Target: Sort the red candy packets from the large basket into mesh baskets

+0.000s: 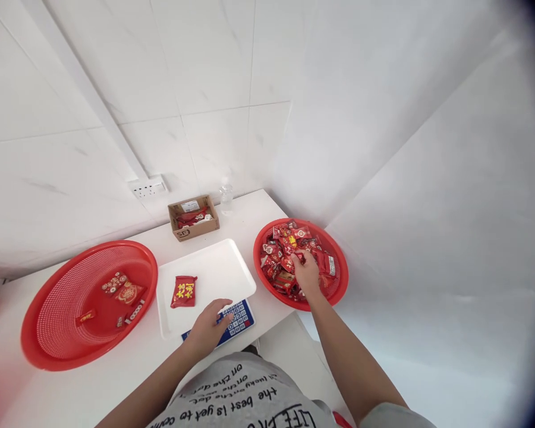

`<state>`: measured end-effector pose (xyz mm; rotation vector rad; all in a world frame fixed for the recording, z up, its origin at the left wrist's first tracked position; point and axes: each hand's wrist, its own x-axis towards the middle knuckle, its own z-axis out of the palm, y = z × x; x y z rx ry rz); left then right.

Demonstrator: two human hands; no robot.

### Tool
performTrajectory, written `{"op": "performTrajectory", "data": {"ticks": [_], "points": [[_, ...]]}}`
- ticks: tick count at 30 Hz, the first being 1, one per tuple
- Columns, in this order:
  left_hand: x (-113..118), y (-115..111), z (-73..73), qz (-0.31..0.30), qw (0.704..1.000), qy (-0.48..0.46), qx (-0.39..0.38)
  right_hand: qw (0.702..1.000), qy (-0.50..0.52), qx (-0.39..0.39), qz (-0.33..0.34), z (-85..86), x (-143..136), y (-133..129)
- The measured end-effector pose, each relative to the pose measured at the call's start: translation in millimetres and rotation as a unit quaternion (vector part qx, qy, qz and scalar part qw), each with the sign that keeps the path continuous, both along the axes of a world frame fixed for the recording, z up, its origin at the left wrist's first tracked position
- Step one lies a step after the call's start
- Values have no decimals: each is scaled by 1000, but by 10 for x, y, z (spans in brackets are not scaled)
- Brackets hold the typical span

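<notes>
My right hand (307, 273) reaches into a red plastic basket (342, 279) on the right. Its fingers are closed on a small red wrapped packet (299, 257), one among many in a loose heap. Over the blue keypad (238, 319) of a scale rests my left hand (211, 326), palm down, with its fingers apart and nothing in them. Beside it, a white scale tray (218, 261) carries one red packet (184, 292) with yellow characters.
A second red basket (31, 333) on the left contains a few scattered packets (129, 292). Against the wall stand a cardboard box (199, 230) with red packets inside and a clear plastic bottle (226, 196). A wall socket (147, 187) sits above the white table (261, 214).
</notes>
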<state>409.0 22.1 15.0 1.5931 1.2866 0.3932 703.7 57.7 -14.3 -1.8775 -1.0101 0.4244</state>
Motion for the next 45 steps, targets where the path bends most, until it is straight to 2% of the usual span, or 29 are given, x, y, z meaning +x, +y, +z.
{"op": "performTrajectory", "data": {"ticks": [3,7,9,11,15,19,22,24,29,32,34,36,39,43,45], "points": [[-68,49,113,-9,998,-55,-38,986,159,-22,41,204,-407,-181],[-160,125,219,-18,986,-150,-76,924,355,-40,136,352,-1076,-466],[-208,162,230,-14,979,-184,-87,892,404,-74,189,405,-1359,-577],[-261,192,223,8,975,-201,-90,871,431,-96,215,455,-1566,-650],[-385,223,224,48,968,-204,-138,857,454,-108,219,524,-1772,-703],[-488,230,259,10,963,-211,-170,852,450,-122,238,557,-1856,-686],[-529,236,258,13,959,-229,-165,847,464,-124,230,565,-1892,-651],[-543,243,242,34,953,-247,-174,838,495,-120,196,553,-1881,-628],[-524,254,197,100,919,-292,-245,829,550,-84,58,451,-1701,-584],[-484,245,184,140,904,-299,-272,830,552,-70,36,388,-1606,-527],[-453,228,183,156,903,-295,-271,820,568,-44,51,363,-1587,-457],[-418,202,193,160,907,-289,-263,798,597,-23,77,341,-1588,-369],[-347,145,225,153,915,-279,-248,777,615,-44,123,283,-1567,-250],[-192,49,232,153,934,-229,-229,818,520,-144,198,166,-1439,-187],[-84,2,194,145,944,-196,-222,813,482,-188,266,122,-1342,-192]]}}
